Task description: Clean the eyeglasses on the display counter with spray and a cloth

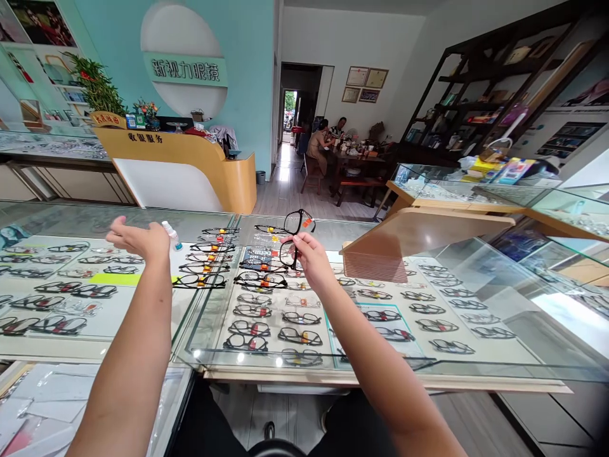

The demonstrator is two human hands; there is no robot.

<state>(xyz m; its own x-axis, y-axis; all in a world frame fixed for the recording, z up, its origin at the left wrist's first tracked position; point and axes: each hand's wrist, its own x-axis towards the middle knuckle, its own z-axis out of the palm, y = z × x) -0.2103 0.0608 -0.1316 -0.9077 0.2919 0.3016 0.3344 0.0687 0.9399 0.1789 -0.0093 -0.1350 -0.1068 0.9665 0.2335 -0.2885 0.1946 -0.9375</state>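
Observation:
My right hand (308, 255) pinches a pair of black-framed eyeglasses (294, 222) with an orange tag, held upright above the glass counter. My left hand (137, 240) is raised over the left part of the counter, its fingers apart and slightly blurred, holding nothing. Just right of it a small white bottle with a blue label (172, 236) stands on the glass. Between my hands, black eyeglasses with orange and yellow tags (205, 280) lie in a column on the counter, and more black glasses (261, 280) form a second column beside them.
Rows of glasses fill the glass display case (380, 374). A slanted brown board (375, 266) stands on it at right. An open drawer of papers (47, 406) is at lower left. Beyond are a cashier desk (240, 184) and people seated at a table (354, 155).

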